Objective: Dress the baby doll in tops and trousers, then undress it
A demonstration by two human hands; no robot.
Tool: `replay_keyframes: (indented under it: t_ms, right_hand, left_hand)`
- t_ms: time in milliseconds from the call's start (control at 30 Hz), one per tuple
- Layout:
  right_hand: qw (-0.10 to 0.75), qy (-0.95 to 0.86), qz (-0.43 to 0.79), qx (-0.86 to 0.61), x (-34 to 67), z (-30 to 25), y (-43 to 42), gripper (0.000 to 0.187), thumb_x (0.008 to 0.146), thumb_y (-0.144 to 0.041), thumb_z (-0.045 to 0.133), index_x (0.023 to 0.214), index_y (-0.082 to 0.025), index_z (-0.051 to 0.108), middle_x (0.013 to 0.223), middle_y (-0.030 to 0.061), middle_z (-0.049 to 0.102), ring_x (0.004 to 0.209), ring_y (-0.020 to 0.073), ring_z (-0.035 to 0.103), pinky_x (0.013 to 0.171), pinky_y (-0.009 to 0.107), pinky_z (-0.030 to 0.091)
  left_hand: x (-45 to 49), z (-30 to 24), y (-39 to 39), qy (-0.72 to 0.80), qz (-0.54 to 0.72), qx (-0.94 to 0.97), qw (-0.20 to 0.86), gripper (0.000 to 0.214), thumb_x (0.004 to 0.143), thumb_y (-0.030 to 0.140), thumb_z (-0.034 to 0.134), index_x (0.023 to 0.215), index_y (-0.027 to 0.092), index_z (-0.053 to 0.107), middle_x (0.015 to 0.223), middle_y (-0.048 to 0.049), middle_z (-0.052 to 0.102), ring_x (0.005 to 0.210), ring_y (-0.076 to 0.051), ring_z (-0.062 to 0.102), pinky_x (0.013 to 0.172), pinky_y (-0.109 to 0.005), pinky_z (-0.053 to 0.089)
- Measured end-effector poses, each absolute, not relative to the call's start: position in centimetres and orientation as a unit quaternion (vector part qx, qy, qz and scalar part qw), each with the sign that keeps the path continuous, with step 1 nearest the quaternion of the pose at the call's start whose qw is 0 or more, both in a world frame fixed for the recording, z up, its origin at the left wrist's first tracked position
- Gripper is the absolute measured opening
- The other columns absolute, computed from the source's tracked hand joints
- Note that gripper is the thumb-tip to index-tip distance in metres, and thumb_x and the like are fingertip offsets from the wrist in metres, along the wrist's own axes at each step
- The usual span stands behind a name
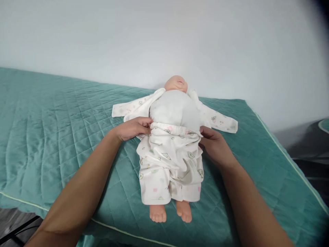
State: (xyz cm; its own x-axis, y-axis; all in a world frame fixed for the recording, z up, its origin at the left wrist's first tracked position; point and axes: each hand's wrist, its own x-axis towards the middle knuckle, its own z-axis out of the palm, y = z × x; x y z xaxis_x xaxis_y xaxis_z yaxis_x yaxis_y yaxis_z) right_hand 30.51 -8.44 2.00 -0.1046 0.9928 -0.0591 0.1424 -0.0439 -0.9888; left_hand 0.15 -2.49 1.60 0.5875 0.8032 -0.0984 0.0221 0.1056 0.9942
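Observation:
A baby doll point(175, 109) lies on its back on a teal quilted bed point(64, 130), head toward the wall, bare feet toward me. It wears white printed trousers point(169, 164) pulled up to the waist. A matching open top point(133, 108) lies spread under it, sleeves out to both sides. My left hand point(133, 128) is closed on the elastic waistband at the doll's left-of-frame hip. My right hand point(214, 145) is closed on the waistband at the other hip.
A plain white wall point(164, 37) stands right behind the bed. The bed's front edge runs close to me, and its right edge drops to a dark floor point(311, 164). A round teal object point(324, 125) shows at the far right.

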Motion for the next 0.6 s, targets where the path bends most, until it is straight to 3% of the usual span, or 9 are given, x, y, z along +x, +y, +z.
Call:
replay_keyframes:
  t_ms: [133, 333, 600]
  right_hand:
    - [0.402, -0.553, 0.536, -0.495, 31.0, 2.1, -8.4, 0.009, 0.07, -0.017, 0.065, 0.076, -0.021, 0.061, 0.066, -0.0045, 0.053, 0.057, 0.0098, 0.04, 0.054, 0.024, 0.03]
    - [0.34, -0.609, 0.48, -0.533, 30.0, 2.8, -8.4, 0.019, 0.067, -0.018, 0.069, 0.084, -0.023, 0.064, 0.081, 0.0, 0.069, 0.078, 0.0205, 0.06, 0.069, 0.03, 0.048]
    - [0.382, -0.593, 0.411, -0.577, 29.4, 2.3, -8.2, 0.026, 0.063, -0.013, 0.059, 0.087, -0.022, 0.057, 0.078, -0.0021, 0.065, 0.076, 0.017, 0.058, 0.067, 0.026, 0.045]
  left_hand:
    - [-0.1, 1.6, -2.5, 0.329, 0.246, 0.604, 0.683, 0.031, 0.07, 0.017, 0.071, 0.102, 0.015, 0.072, 0.095, -0.0056, 0.076, 0.086, -0.019, 0.07, 0.076, -0.029, 0.053]
    - [0.1, 2.4, -3.4, 0.335, 0.226, 0.639, 0.654, 0.028, 0.066, 0.014, 0.069, 0.094, 0.016, 0.07, 0.093, -0.0033, 0.074, 0.091, -0.02, 0.068, 0.081, -0.032, 0.053]
    - [1.0, 3.1, -4.1, 0.42, 0.245, 0.674, 0.556, 0.014, 0.063, 0.022, 0.071, 0.073, 0.017, 0.063, 0.076, 0.0003, 0.067, 0.082, -0.021, 0.065, 0.074, -0.031, 0.053]
